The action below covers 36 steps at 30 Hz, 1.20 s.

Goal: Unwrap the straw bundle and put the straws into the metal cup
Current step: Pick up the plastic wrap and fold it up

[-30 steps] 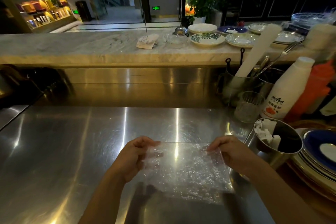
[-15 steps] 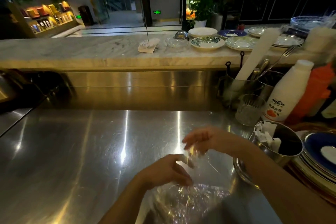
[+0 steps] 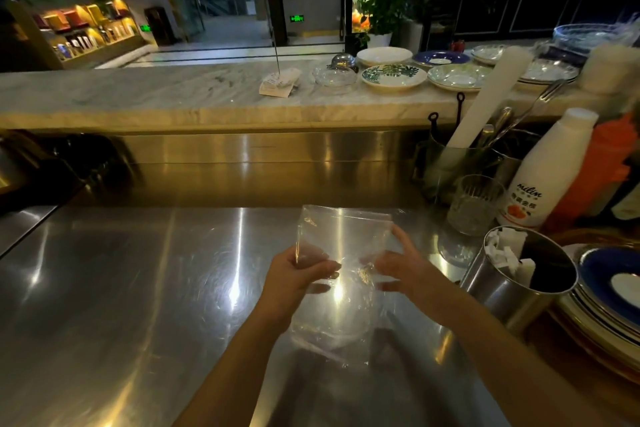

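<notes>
A clear plastic wrapper [image 3: 341, 243] stands upright above the steel counter, held between both hands. My left hand [image 3: 298, 274] pinches its left edge. My right hand [image 3: 401, 269] touches its right side with the fingers spread. The wrapper looks empty. To the right stands the metal cup [image 3: 509, 291] with white paper-wrapped straws [image 3: 505, 248] sticking up inside it.
A stack of blue-rimmed plates [image 3: 613, 291] sits right of the cup. Behind are a ribbed glass [image 3: 472, 204], a white bottle [image 3: 543, 170], an orange bottle [image 3: 599, 170] and a utensil holder [image 3: 460, 163]. A marble ledge [image 3: 173, 94] with plates runs across the back. The steel counter [image 3: 121, 288] spreads left.
The wrapper was spread flat low over the counter, then crumpled between my hands. Now it is lifted upright and farther forward, with both hands raised on its sides.
</notes>
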Tool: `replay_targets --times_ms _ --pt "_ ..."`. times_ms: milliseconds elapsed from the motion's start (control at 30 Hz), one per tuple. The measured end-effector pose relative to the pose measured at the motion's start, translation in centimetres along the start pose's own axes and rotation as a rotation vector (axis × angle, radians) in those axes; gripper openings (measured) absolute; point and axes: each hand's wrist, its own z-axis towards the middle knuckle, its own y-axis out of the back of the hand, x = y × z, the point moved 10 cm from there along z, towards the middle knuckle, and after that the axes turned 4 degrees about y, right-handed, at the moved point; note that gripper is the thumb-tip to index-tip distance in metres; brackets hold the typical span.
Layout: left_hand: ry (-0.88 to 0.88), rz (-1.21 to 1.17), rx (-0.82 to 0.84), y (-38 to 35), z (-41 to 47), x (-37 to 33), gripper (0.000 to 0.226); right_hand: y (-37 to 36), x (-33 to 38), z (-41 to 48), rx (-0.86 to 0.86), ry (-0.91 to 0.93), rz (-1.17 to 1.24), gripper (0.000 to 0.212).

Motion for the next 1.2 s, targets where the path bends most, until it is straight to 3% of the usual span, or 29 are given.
replay_targets --times_ms 100,267,400,600,667,800,900,1033,1200 --pt "0.07 -0.062 -0.054 0.1 -0.1 1.7 0.023 -0.6 -1.3 -0.5 -0.039 -0.053 -0.065 0.097" --pt "0.146 -0.084 -0.117 0.3 -0.7 4.1 0.036 1.0 -3.0 -0.7 -0.251 -0.077 0.051 0.066" --pt "0.2 -0.111 -0.172 0.8 -0.7 5.7 0.057 1.7 -4.1 -0.8 -0.345 -0.111 0.0 0.057" --pt "0.181 0.147 -0.234 1.6 0.0 7.2 0.085 1.8 -5.8 0.1 -0.386 -0.173 -0.193 0.056" --pt "0.164 0.315 -0.242 1.4 0.2 7.6 0.082 1.8 -6.4 0.2 -0.383 -0.205 -0.27 0.053" --pt "0.089 0.805 -0.172 -0.1 0.3 7.9 0.055 1.7 -6.9 0.4 -0.356 -0.22 -0.492 0.04" --pt "0.038 1.025 -0.155 -0.4 0.5 8.2 0.048 1.4 -6.9 0.6 -0.312 -0.24 -0.678 0.035" --pt "0.012 1.111 -0.056 -0.9 0.9 8.2 0.045 1.4 -6.5 0.7 -0.27 -0.282 -0.819 0.029" --pt "-0.072 1.133 -0.092 -0.8 1.5 5.5 0.05 2.0 -5.0 1.6 -0.229 -0.247 -1.022 0.03"
